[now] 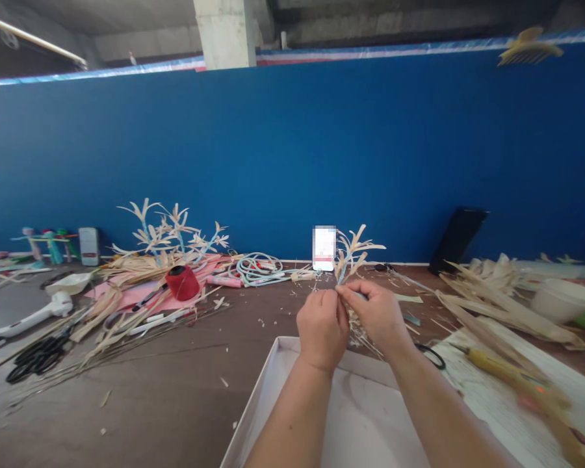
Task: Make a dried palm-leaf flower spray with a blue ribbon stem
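My left hand (323,325) and my right hand (374,313) meet over the far edge of a white box (280,370). Both are closed around the lower stem of a straw flower sprig (355,246), which stands upright with pale, narrow petals fanning out above the fingers. A bit of light blue shows on its stem. The right thumb and index finger pinch close to the left fist. Whatever else the fingers cover is hidden. Behind the sprig, a phone with a lit, blurred screen (324,248) leans against the blue wall.
Finished-looking straw sprigs (175,227), a red thread spool (182,283), black scissors (41,354) and a white glue gun (34,318) lie left. At right are dried husks (507,312), a yellow-handled tool (507,370), a white bowl (565,300) and a black upright object (458,240).
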### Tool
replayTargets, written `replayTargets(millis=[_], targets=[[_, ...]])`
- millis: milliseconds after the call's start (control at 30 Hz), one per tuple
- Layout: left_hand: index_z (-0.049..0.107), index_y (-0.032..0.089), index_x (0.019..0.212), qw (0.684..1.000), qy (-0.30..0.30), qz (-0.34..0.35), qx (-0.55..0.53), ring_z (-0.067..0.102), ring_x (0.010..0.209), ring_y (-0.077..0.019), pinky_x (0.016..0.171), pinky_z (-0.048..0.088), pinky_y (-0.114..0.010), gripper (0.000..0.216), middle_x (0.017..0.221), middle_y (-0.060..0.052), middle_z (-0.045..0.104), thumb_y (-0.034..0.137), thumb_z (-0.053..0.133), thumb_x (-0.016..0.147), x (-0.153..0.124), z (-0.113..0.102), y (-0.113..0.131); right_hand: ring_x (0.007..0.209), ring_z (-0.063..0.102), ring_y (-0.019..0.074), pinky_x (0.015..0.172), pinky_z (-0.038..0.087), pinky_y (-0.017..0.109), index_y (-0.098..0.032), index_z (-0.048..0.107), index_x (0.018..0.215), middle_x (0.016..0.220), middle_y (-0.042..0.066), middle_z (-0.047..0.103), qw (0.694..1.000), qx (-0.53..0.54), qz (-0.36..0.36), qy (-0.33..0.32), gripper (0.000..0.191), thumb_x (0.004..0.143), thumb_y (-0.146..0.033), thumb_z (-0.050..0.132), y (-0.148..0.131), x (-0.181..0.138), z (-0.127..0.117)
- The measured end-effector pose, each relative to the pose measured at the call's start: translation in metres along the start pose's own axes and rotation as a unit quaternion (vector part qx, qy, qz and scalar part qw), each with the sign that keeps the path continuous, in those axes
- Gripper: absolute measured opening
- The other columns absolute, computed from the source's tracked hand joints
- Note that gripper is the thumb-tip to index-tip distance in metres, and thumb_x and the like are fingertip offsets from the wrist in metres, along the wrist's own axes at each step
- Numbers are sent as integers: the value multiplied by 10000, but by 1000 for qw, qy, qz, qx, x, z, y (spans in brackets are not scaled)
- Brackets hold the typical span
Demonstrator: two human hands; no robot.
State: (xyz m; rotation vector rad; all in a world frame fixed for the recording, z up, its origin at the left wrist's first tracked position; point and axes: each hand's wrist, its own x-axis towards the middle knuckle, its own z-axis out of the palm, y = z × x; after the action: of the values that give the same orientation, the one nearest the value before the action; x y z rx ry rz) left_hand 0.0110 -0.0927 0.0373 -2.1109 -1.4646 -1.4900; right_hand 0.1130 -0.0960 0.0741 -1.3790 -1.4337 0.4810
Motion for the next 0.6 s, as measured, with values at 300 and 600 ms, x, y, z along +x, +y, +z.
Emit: replayTargets(millis=[300,600], targets=[[580,202,950,986,-35,-50,-157,550,834,-158,757,407,-264,214,866,-59,624,232,386,863,2,-5,3,628,546,165,577,410,263,-171,675,758,689,28,653,999,23,44,4,338,678,-481,566,9,7,-8],[611,171,806,856,-114,-269,-426,578,664,-138,617,459,-241,329,712,-33,622,420,399,839,10,3,-7,551,502,129,551,381,248,-173,669,765,607,-1,611,997,45,40,-39,335,692,-485,571,13,8,-14]])
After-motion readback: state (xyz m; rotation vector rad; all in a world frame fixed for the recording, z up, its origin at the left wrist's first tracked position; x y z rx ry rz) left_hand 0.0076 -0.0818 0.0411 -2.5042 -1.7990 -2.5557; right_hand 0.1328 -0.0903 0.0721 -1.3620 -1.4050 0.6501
